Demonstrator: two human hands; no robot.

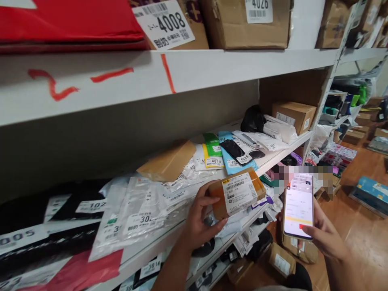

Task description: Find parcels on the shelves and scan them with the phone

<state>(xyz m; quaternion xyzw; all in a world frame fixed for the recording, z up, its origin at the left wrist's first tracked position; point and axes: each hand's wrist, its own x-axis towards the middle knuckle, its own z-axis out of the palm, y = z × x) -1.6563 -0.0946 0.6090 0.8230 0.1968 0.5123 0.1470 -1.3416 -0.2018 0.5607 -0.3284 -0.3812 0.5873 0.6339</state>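
Observation:
My left hand [198, 220] grips a small brown cardboard parcel [238, 193] with a white barcode label, held just above the front edge of the middle shelf [169, 238]. My right hand [324, 234] holds a smartphone [298, 206] upright to the right of the parcel, its lit screen facing me and my thumb resting on the lower part of the screen. Parcel and phone are apart, with a gap between them.
The shelf carries many numbered plastic mailers [142, 210], a brown padded envelope [168, 163] and cardboard boxes [294, 115]. An upper shelf [182, 72] marked in red holds more boxes. Further packages lie on the lower shelf and on the wooden floor [360, 226] at right.

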